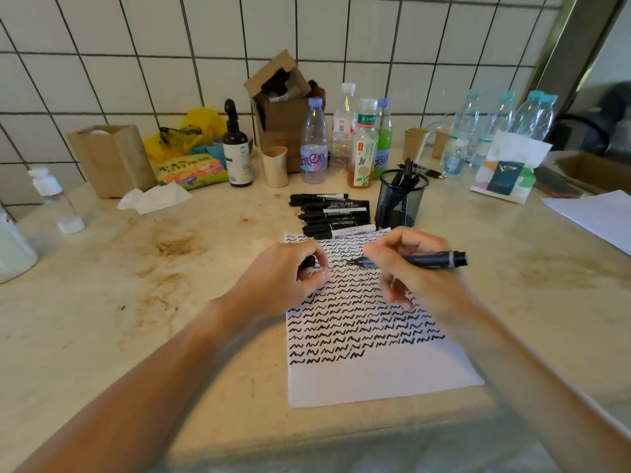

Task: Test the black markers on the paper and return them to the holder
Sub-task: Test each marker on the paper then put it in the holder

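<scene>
A white sheet of paper (382, 377) lies on the counter, most of it covered with rows of black squiggles. My right hand (413, 271) grips an uncapped black marker (433, 259), its tip pointing left just above the paper. My left hand (290, 271) holds the marker's black cap (309, 261) between curled fingers, a short way left of the tip. Behind the paper lies a pile of several capped black markers (333, 213). To their right stands a black mesh holder (399, 199) with a few markers in it.
Along the tiled wall stand plastic bottles (314, 145), a brown spray bottle (236, 148), paper cups (275, 165), cardboard boxes (276, 107) and a tissue pack (508, 172). A crumpled tissue (155, 198) lies at the left. More paper (594, 213) lies at the far right.
</scene>
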